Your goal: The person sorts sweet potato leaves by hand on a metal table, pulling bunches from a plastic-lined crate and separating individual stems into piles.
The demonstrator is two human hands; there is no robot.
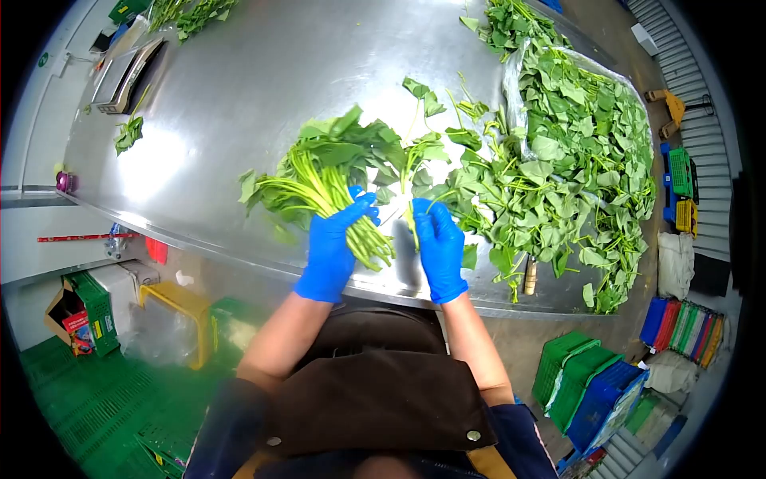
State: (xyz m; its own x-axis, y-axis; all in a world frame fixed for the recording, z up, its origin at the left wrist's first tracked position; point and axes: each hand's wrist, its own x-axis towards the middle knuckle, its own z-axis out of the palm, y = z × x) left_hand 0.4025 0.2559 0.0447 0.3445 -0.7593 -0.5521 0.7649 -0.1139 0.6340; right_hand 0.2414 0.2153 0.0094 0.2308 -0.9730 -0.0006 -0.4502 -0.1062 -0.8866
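The left hand [330,249], in a blue glove, curls around 1 thick bunch of leafy greens [319,180], gripping it by the stems, apparently so the cut ends stay together. The right hand [437,243] pinches 1 small sprig [409,172] close beside it, fingers nearly closed. Both are above the tabletop [215,104], with the leafy pile [566,152] to the right, probably for easy reach.

Leafy stems [191,16] at upper left, cut off by the top edge
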